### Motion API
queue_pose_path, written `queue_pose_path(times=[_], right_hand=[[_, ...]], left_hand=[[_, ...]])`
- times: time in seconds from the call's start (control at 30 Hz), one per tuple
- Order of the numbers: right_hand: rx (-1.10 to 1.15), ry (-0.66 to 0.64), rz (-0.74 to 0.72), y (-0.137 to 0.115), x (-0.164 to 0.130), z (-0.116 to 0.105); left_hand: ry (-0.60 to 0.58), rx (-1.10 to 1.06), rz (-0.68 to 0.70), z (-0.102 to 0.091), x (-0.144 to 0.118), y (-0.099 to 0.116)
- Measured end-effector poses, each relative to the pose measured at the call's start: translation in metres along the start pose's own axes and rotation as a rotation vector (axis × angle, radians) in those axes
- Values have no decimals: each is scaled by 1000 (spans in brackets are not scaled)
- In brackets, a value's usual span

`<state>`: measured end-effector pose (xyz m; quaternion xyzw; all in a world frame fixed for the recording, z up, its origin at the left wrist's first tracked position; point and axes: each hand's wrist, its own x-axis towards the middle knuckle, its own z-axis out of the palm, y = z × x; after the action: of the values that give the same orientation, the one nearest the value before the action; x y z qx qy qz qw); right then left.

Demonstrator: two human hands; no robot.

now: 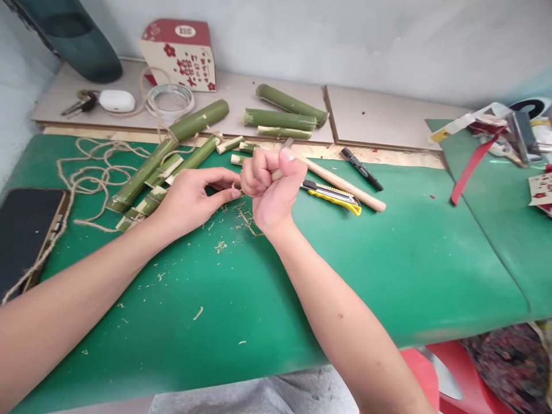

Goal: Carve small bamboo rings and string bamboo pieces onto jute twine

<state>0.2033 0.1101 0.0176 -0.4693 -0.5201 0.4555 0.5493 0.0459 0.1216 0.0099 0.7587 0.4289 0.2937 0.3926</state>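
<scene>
**Bamboo work on a green bench**

A green mat (388, 270) covers the bench, strewn with pale shavings (244, 221); behind it lie beige boards (375, 118) against a white wall.

The right hand (271, 184) is clenched in a fist around a small tool whose metal tip (287, 142) barely shows above the thumb; its kind is hard to make out. The left hand (192, 198) pinches a thin bamboo sliver (236, 185) between fingertips, mostly hidden by both hands, just above the mat.

Nearby lie split bamboo pieces (164, 167), twine (92, 167), a yellow utility knife (332, 196) and a black marker (361, 168). A red-and-cream box (181, 54) bears red characters too small to read.
</scene>
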Motion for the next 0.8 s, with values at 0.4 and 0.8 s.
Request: queue_pose_path(times=[0.4, 0.8], right_hand=[[287, -18, -22, 15, -2, 6], [469, 47, 12, -4, -3, 1]], left_hand=[[-14, -2, -15, -1, 0, -2], [-2, -63, -35, 1, 2, -1]])
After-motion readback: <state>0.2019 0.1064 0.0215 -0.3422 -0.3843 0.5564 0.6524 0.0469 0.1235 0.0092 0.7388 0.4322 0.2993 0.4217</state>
